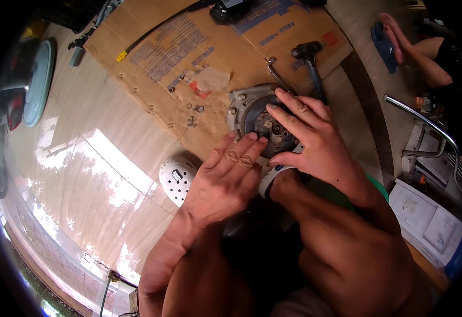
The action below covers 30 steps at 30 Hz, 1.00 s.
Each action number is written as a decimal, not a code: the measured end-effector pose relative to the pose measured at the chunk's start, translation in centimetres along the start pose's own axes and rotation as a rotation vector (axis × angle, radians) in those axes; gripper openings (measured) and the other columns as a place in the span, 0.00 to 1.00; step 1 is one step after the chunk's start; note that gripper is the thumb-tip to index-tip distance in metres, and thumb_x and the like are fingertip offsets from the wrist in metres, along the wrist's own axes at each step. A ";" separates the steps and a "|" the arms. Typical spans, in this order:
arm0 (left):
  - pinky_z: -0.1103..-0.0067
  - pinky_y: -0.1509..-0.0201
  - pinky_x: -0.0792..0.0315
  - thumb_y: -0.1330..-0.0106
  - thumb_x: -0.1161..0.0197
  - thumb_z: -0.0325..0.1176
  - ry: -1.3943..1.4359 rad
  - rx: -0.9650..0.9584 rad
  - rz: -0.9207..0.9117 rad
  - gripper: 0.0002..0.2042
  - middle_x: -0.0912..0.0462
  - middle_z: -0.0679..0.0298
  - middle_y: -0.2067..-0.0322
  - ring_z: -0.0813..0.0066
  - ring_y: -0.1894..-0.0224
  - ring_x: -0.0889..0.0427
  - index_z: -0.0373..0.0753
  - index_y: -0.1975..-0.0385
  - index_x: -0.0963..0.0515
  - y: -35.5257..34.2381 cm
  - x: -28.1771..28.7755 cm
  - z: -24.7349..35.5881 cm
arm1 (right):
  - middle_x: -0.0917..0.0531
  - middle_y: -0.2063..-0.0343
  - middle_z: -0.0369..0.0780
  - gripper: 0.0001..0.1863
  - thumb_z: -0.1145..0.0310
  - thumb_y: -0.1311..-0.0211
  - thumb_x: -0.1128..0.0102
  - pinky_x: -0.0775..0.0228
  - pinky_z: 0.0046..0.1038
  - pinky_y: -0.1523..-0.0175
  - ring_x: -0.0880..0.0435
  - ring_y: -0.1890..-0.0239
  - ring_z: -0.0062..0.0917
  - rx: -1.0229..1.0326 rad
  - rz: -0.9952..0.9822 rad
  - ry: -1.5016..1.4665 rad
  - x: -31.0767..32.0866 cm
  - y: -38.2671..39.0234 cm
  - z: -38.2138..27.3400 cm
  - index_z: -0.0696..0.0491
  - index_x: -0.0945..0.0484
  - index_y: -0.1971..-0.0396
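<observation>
A round metal machine part with a grey bolted housing (pixel 236 103) lies on the cardboard in front of me. Set in it is a dark, worn disc (pixel 267 126) with bolts around its middle. My left hand (pixel 225 182) rests its outstretched fingers on the near left edge of the disc. Spread wide, my right hand (pixel 315 132) touches the disc from the right, fingertips on its far side and thumb at its near side. A hammer (pixel 307 51) with a dark head and a metal wrench (pixel 277 73) lie just beyond the part.
Small nuts and washers (pixel 195 108) lie on the cardboard sheet (pixel 141 84). A black device (pixel 230 11) and a yellow-tipped black strip (pixel 157 29) are farther off. A white clog (pixel 176 182) is near left. Right are a person's foot (pixel 392 39), chrome tubing (pixel 426 120) and a white container (pixel 426 219).
</observation>
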State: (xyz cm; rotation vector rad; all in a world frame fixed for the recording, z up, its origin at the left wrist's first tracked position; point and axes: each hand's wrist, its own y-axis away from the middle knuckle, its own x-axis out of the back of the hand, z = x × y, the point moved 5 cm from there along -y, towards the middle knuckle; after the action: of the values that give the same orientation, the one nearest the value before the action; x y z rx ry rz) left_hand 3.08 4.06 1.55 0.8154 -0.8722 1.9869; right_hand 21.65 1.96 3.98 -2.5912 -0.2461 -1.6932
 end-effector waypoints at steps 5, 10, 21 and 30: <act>0.56 0.27 0.33 0.39 0.36 0.29 -0.045 -0.020 -0.003 0.03 0.19 0.54 0.40 0.57 0.33 0.24 0.37 0.69 0.19 0.2 -0.2 0.2 | 0.26 0.33 0.46 0.47 0.57 0.60 0.16 0.34 0.40 0.33 0.27 0.35 0.42 -0.030 0.046 -0.164 -0.5 0.4 1.0 0.51 0.24 0.35; 0.57 0.26 0.35 0.37 0.36 0.26 -0.053 -0.016 -0.020 0.03 0.22 0.53 0.37 0.54 0.31 0.27 0.36 0.73 0.19 -0.2 -0.3 0.3 | 0.22 0.37 0.46 0.42 0.55 0.41 0.23 0.32 0.35 0.34 0.24 0.37 0.34 -0.378 0.229 -0.705 -1.2 1.4 5.1 0.55 0.31 0.30; 0.56 0.27 0.32 0.37 0.37 0.26 -0.065 -0.026 -0.052 0.03 0.21 0.50 0.37 0.54 0.32 0.24 0.35 0.71 0.20 -0.8 -0.7 0.5 | 0.24 0.36 0.45 0.43 0.44 0.32 0.36 0.39 0.30 0.29 0.27 0.34 0.28 -0.694 0.095 -1.245 -6.6 2.6 6.0 0.61 0.35 0.28; 0.57 0.27 0.32 0.37 0.40 0.27 -0.062 -0.024 -0.065 0.05 0.21 0.50 0.37 0.55 0.31 0.25 0.34 0.70 0.18 -0.8 -0.9 0.4 | 0.21 0.39 0.45 0.45 0.46 0.36 0.32 0.36 0.28 0.31 0.24 0.37 0.27 -0.720 0.012 -1.224 -6.0 2.3 6.4 0.61 0.35 0.28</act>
State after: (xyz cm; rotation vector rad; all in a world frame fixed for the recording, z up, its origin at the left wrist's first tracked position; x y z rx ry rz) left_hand 4.23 3.74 1.33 0.8848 -0.8924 1.8997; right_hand 25.48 -0.21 -3.92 -3.7290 0.4514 0.1156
